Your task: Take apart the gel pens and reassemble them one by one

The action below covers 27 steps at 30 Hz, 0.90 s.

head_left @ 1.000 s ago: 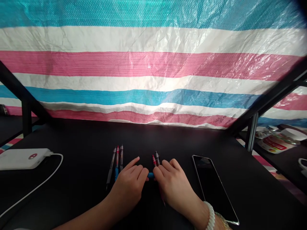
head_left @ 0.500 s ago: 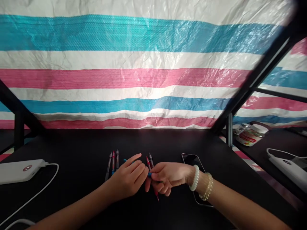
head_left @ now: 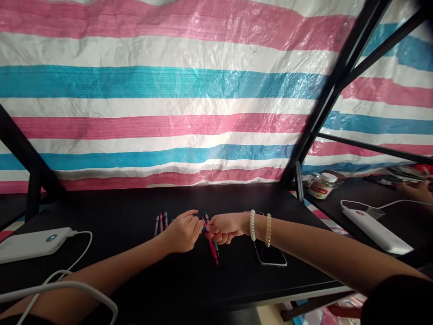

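My left hand [head_left: 183, 231] is closed around a slim blue pen [head_left: 204, 229], mostly hidden in the fingers. The pen's blue end shows in the gap between my hands, and a thin blue bit sticks out past the left knuckles. My right hand [head_left: 226, 227] pinches the near end of the same pen between thumb and finger. Beneath the right hand lie a red pen [head_left: 213, 251] and a dark pen [head_left: 217, 249], side by side on the black table [head_left: 152, 289]. Several more pens [head_left: 161, 222] lie upright in view just left of my left hand.
A phone [head_left: 270, 253] lies under my right wrist. At left is a white power bank [head_left: 37, 243] with a looping white cable [head_left: 81, 284]. On the right-hand table are a jar [head_left: 322, 186], another power bank [head_left: 377, 230] and another person's hand [head_left: 417, 190]. Black frame bars [head_left: 324, 104] rise at right.
The view has shifted, showing more of the right-hand table and another person's hand there. Both hands stay together on the blue pen; my left fingers look more curled in.
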Tool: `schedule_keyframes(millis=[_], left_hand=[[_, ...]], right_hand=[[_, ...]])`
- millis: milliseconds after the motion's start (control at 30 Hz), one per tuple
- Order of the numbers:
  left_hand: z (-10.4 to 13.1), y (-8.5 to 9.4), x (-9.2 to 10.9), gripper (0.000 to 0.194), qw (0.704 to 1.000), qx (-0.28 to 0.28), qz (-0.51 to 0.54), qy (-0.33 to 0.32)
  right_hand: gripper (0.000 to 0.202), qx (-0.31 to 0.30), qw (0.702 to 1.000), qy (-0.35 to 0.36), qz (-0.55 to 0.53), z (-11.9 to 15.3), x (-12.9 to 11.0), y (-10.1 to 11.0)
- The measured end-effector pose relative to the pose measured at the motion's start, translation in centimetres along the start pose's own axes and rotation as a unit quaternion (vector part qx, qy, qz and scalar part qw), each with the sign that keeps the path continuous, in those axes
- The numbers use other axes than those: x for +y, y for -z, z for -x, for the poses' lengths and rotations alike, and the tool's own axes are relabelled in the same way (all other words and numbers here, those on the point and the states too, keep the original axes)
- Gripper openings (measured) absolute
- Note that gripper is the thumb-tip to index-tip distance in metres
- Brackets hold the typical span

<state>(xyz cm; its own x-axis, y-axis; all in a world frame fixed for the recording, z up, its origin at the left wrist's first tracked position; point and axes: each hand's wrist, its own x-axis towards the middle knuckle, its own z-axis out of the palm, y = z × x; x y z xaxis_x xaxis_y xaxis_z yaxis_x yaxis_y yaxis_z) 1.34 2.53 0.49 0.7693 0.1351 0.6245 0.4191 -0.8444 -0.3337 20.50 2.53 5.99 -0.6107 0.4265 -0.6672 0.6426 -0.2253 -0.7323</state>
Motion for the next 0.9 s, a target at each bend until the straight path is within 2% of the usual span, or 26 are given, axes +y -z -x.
schedule_keyframes(millis=[167, 300, 367, 400, 500, 600, 700, 900], left_hand=[[-0.4, -0.1, -0.1, 0.025, 1.000, -0.020, 0.004, 0.021], [-1.1, 0.9, -0.5, 0.024, 0.996, -0.044, -0.007, 0.076], [-1.4, 1.5, -0.5, 0.024, 0.993, -0.053, -0.015, 0.109], [-1.5, 1.8, -0.4, 0.023, 0.991, -0.056, -0.018, 0.123], [-1.3, 2.1, 0.1, 0.021, 0.987, -0.052, -0.019, 0.149], [-0.7, 1.8, 0.5, 0.023, 0.987, -0.039, -0.015, 0.158], [-0.2, 1.2, 0.7, 0.022, 0.987, -0.025, -0.006, 0.157], [1.0, 0.7, 0.9, 0.016, 0.984, -0.016, 0.032, 0.177]], right_hand=[[0.031, 0.154, 0.983, 0.041, 0.093, 0.0, 0.4, -0.7], [0.018, 0.316, 0.928, 0.129, 0.149, 0.8, 0.5, -1.5], [0.009, 0.374, 0.900, 0.164, 0.155, 1.3, 0.6, -1.9], [0.012, 0.392, 0.890, 0.178, 0.151, 1.5, 0.7, -2.0], [0.034, 0.415, 0.878, 0.204, 0.119, 1.6, 1.5, -1.9], [0.065, 0.407, 0.887, 0.203, 0.075, 1.0, 2.9, -1.6], [0.062, 0.400, 0.892, 0.208, 0.038, -0.1, 4.0, -1.4], [0.046, 0.437, 0.862, 0.257, -0.028, -1.7, 4.6, -2.1]])
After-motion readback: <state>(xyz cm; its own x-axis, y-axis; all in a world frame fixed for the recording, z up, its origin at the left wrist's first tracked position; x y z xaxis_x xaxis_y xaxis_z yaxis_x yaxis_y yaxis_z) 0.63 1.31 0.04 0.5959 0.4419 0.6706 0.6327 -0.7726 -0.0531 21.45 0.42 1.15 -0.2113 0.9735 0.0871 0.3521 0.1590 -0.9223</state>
